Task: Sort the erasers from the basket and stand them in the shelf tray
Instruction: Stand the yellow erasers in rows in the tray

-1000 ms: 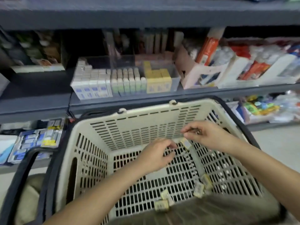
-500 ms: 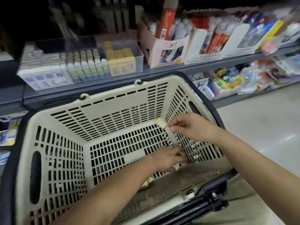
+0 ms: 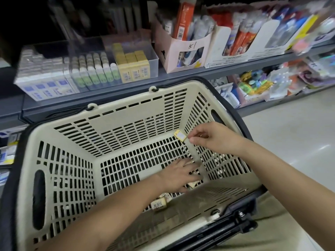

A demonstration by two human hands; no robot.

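A cream slotted basket [image 3: 59, 178] with dark handles sits in front of the shelf. My right hand [image 3: 212, 137] pinches a small yellow eraser [image 3: 180, 135] above the basket's far right corner. My left hand [image 3: 178, 175] reaches down to the basket floor, fingers spread over loose yellow erasers [image 3: 193, 183] there. Two more yellow erasers [image 3: 160, 202] lie near the front wall. On the shelf stands a clear tray [image 3: 154, 59] holding rows of blue-white, green-white and yellow erasers [image 3: 133, 68] upright.
Right of the tray stand cardboard display boxes [image 3: 183, 49] of glue and pens. A lower shelf [image 3: 262, 87] carries coloured packets. Pale floor [image 3: 290, 134] lies to the right, a black cart frame [image 3: 241, 223] under the basket's front edge.
The view has swung right and down. My left hand dropped from mid-basket to the floor onto the loose erasers. My right hand keeps the yellow eraser raised.
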